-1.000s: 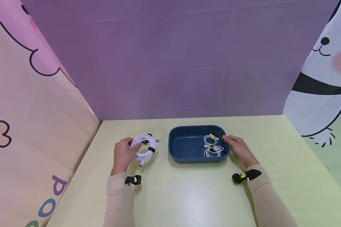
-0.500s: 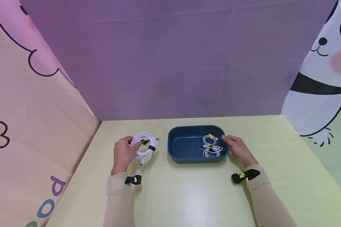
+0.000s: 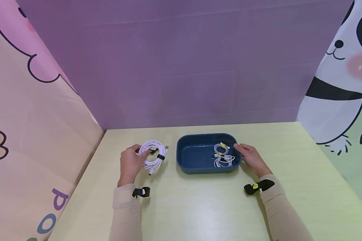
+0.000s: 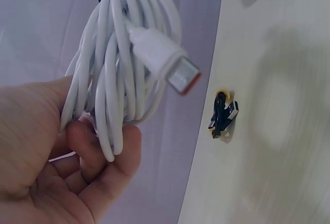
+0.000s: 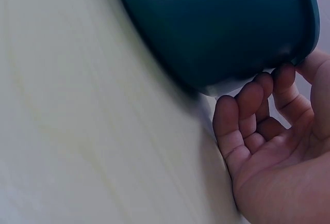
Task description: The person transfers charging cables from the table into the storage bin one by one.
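A thick coil of white USB cable (image 3: 152, 144), bound by a black strap, hangs above the table between the thumb and fingers of my left hand (image 3: 131, 164). Its metal-tipped plug (image 4: 160, 56) points toward the left wrist camera. My right hand (image 3: 251, 157) grips the right rim of a dark blue rectangular box (image 3: 208, 170), thumb on top and fingertips beneath the outside edge. Inside that box, at the right end, lie two smaller coiled white cables, one (image 3: 223, 146) behind the other (image 3: 224, 157), with yellow ties.
A small bundled black cable (image 4: 219, 118) with a yellow tie lies on the pale table (image 3: 181, 207), partly seen through the white coil. Behind the table stands a purple cloth wall (image 3: 193, 67). Printed cloths flank both sides.
The head view has turned slightly, so the scene sits a little further left. The white coil has tilted a little; both hands keep their holds.
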Demonstrator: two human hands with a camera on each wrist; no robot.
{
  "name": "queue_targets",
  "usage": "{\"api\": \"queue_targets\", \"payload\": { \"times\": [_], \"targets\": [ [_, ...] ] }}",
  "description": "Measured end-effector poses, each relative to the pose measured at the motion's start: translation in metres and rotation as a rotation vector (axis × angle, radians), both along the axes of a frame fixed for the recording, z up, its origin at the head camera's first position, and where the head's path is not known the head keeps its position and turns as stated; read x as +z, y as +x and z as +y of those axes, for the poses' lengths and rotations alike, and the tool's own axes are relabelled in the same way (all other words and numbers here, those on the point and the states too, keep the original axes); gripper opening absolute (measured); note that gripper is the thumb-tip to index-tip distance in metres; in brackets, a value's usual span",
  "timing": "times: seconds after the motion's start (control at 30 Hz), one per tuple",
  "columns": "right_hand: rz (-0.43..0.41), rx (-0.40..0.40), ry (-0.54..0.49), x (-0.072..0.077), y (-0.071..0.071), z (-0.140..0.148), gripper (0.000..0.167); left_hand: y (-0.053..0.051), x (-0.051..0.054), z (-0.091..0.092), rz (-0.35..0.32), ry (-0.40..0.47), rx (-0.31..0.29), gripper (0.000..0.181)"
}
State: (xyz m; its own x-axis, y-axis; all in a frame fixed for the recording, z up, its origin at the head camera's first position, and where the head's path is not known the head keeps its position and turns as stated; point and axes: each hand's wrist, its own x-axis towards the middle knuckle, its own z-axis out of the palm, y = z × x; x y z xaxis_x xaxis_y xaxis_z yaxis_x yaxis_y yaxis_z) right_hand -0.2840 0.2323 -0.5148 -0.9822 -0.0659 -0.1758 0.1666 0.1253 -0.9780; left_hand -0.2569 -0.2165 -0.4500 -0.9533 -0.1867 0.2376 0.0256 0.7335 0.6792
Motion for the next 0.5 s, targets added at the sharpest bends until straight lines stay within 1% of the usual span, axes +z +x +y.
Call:
{"api": "queue_targets", "payload": {
  "times": [0.23,0.5],
  "targets": [
    [0.007,-0.009,0.012,0.0008,0.0012,-0.0015,0.035,0.0013,0.0006,0.0022,0.017,0.015,0.000,0.026],
    [0.014,-0.010,0.005,0.0006,0.0019,-0.0027,0.038,0.0002,-0.0006,0.0041,0.060,0.005,0.002,0.026]
  ]
}}
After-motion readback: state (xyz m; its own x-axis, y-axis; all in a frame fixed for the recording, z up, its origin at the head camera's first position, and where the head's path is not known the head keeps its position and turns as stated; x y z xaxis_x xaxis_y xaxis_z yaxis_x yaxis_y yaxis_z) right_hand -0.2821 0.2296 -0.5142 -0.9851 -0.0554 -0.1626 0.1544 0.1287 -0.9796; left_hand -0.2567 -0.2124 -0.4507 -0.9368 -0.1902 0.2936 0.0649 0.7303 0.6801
